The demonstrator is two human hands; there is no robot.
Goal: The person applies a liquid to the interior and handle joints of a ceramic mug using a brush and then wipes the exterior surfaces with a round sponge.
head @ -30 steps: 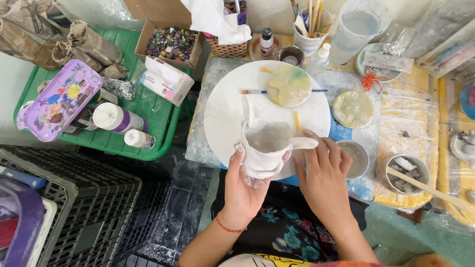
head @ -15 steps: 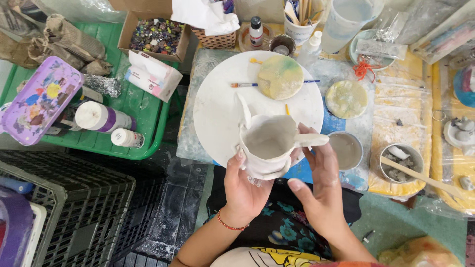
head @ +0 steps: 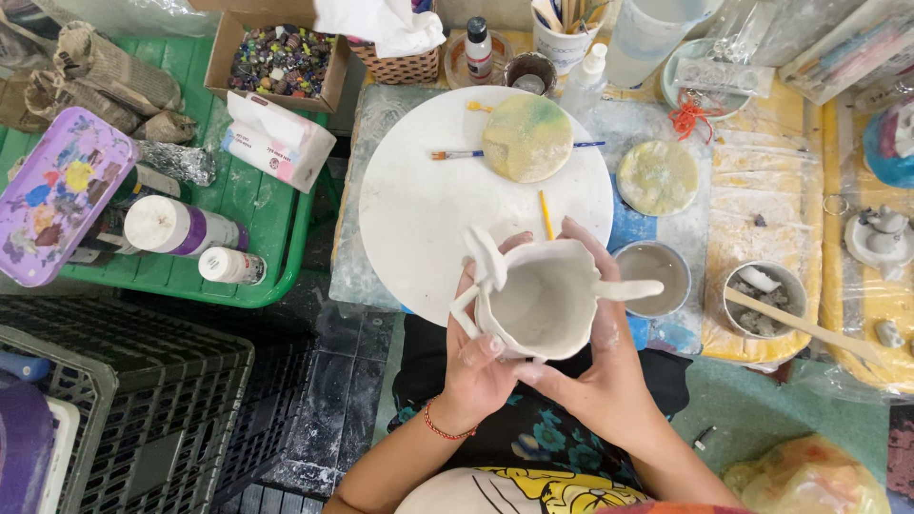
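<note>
Honestly, with my left hand cupped under the pale clay vessel and my right hand wrapped around its far side, both gripping it just off the near edge of the round white board, squeezing could snap its thin side spouts.

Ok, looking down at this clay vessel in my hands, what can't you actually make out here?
Head view only:
- Outside and base of the white clay vessel: hidden by the left hand and right hand cupped around it.
- Contents of the grey cup: partly blocked by the vessel's projecting arm.
- Pieces in the cardboard box: too small to identify.
- Blue object: cut off by the right edge.
</note>
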